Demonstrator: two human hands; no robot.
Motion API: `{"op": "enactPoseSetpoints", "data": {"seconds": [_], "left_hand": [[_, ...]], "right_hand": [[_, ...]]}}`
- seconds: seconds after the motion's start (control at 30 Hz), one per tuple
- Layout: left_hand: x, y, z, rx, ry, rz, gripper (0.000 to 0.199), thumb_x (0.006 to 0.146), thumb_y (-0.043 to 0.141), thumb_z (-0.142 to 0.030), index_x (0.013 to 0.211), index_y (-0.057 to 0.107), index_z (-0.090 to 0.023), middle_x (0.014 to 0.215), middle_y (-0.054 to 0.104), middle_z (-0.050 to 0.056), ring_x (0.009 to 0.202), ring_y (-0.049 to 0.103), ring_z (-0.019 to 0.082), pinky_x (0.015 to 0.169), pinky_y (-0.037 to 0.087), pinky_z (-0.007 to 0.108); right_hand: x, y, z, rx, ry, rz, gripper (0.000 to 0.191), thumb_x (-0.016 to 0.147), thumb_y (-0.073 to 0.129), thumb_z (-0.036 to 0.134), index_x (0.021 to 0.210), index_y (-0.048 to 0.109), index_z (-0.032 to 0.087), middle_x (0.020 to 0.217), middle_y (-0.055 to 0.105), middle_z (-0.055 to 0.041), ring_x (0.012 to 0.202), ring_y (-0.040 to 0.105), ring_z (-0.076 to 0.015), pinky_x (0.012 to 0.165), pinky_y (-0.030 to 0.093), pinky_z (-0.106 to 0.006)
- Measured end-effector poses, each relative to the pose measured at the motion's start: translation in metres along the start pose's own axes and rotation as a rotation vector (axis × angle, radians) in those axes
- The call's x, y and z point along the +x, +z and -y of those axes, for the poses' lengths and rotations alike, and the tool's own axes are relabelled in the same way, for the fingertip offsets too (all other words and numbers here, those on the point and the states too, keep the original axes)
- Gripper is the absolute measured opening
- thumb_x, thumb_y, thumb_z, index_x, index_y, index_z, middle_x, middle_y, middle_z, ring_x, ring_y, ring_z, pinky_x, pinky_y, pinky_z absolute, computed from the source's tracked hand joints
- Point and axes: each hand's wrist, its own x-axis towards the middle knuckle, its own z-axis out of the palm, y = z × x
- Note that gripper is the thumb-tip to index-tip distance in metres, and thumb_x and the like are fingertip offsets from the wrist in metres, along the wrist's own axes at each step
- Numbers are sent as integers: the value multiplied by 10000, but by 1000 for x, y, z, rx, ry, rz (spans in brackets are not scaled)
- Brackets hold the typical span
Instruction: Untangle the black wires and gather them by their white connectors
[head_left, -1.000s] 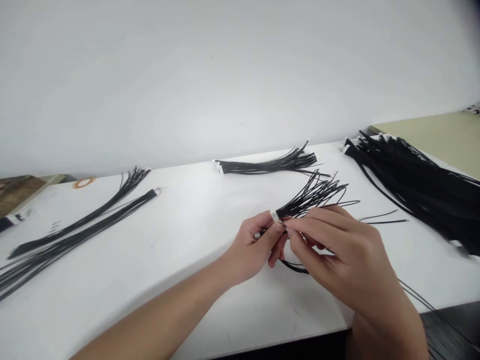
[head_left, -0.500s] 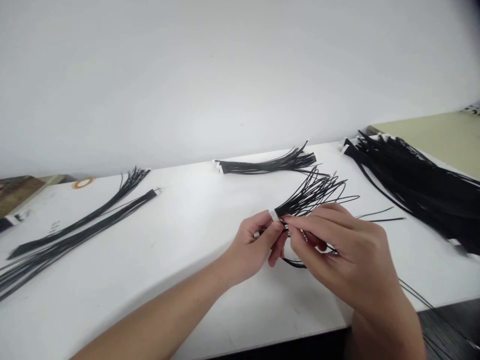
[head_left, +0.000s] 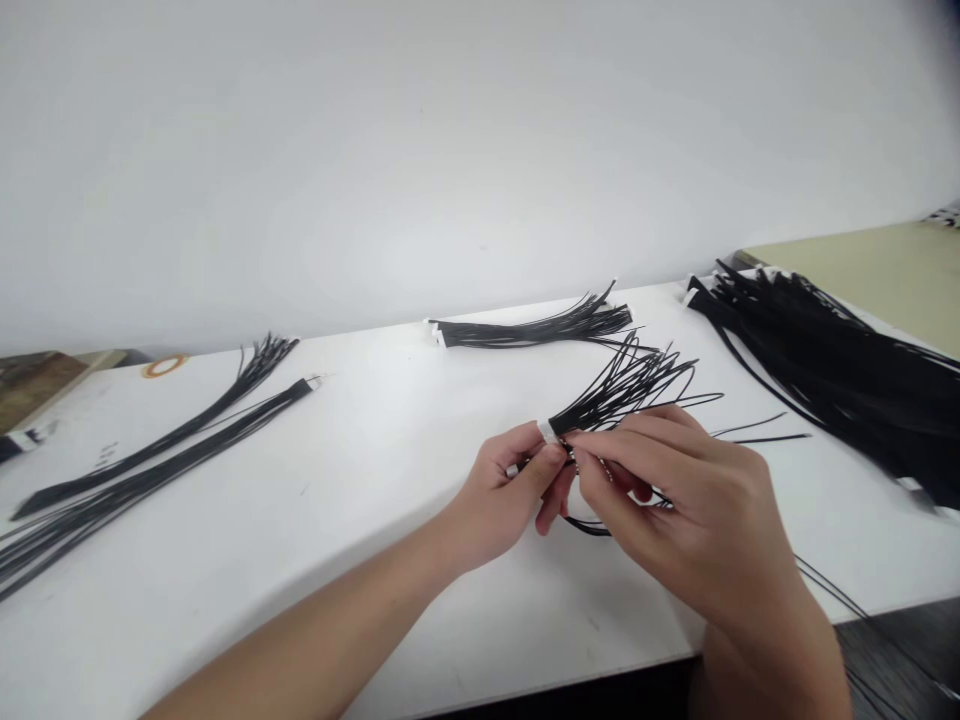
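My left hand (head_left: pixel 510 485) is closed on a white connector (head_left: pixel 548 432), pinching it between thumb and fingers. From that connector a fan of thin black wires (head_left: pixel 630 385) spreads up and to the right over the table. Close beside it, my right hand (head_left: pixel 667 490) has thumb and forefinger pressed together at a black wire by the connector; the wire's end is hidden by the fingertips. Under the hands a black wire loop (head_left: pixel 589 525) hangs down. A second small white piece shows between the left fingers, mostly covered.
The white table (head_left: pixel 360 580) meets a pale wall. Behind my hands lies a black wire bundle (head_left: pixel 532 325); a large wire pile (head_left: pixel 825 370) is at the right. Two bundles, including a long one (head_left: pixel 225 430), and an orange tape ring (head_left: pixel 164 366) lie left. Loose wires (head_left: pixel 832 585) cross the front edge.
Both hands stay almost in place at the connector. The fanned wires above the right hand have shifted slightly to the right.
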Motion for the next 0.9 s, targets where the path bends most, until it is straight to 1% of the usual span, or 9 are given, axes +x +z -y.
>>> {"op": "enactPoseSetpoints", "data": {"seconds": [0.17, 0.33, 0.6, 0.77, 0.9], "left_hand": [[1, 0, 1, 1, -8, -6, 264, 922, 426, -379, 934, 578, -164, 610, 482, -36, 428, 433, 26, 456, 345, 179], [2, 0, 3, -17, -13, -20, 265, 921, 429, -385, 971, 583, -176, 589, 481, -43, 421, 432, 25, 449, 341, 170], [2, 1, 3, -41, -18, -47, 255, 914, 440, -392, 879, 552, -166, 582, 485, -43, 412, 425, 27, 442, 328, 171], [1, 0, 2, -50, 6, 7, 277, 921, 428, -386, 804, 519, -152, 627, 508, -29, 425, 446, 21, 470, 352, 178], [1, -1, 1, -55, 16, 28, 273, 933, 410, -368, 807, 517, -151, 623, 493, -38, 429, 449, 12, 477, 350, 170]], "right_hand": [[0, 0, 0, 18, -16, 22, 120, 790, 563, 78, 736, 615, 172, 611, 585, 33, 506, 415, -72, 647, 405, -289], [1, 1, -1, 17, -11, 38, 119, 797, 565, 76, 753, 624, 170, 636, 599, 30, 521, 432, -73, 663, 394, -295], [0, 2, 0, 25, -16, 22, 104, 799, 580, 70, 783, 621, 165, 640, 601, 30, 537, 438, -67, 666, 404, -295], [-1, 2, 1, 7, -8, -26, 97, 783, 595, 65, 764, 609, 159, 649, 606, 15, 564, 483, -75, 634, 417, -273], [0, 3, 1, 4, -5, -28, 96, 784, 594, 65, 769, 609, 159, 645, 611, 10, 580, 509, -80, 625, 424, -262]]}}
